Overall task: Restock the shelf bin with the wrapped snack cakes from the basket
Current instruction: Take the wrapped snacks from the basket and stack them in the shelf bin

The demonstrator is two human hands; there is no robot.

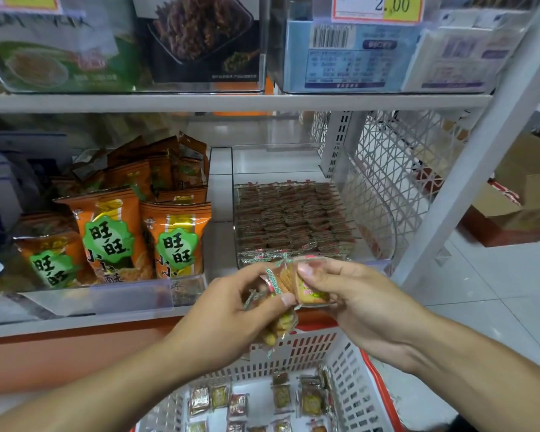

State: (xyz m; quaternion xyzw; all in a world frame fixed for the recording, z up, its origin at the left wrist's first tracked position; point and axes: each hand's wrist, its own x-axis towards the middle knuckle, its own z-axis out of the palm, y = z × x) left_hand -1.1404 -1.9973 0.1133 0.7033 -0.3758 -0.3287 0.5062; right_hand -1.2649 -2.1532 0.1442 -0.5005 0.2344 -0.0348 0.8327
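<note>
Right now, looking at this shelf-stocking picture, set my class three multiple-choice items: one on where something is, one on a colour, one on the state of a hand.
1. Where is the clear bin of wrapped snack cakes?
A. Right of the orange snack bags
B. On the top shelf
C. Inside the basket

2. What colour is the basket's mesh wall?
A. Blue
B. White
C. Black

3. What is the left hand doing?
A. Hanging idle
B. Resting flat on the shelf
C. Gripping a bunch of wrapped cakes

Answers:
1. A: the bin sits on the same shelf, to the right of the orange bags.
2. B: the slotted wall is white, with a red rim.
3. C: its fingers and thumb curl round several cakes, while the right hand pinches one cake.
</note>
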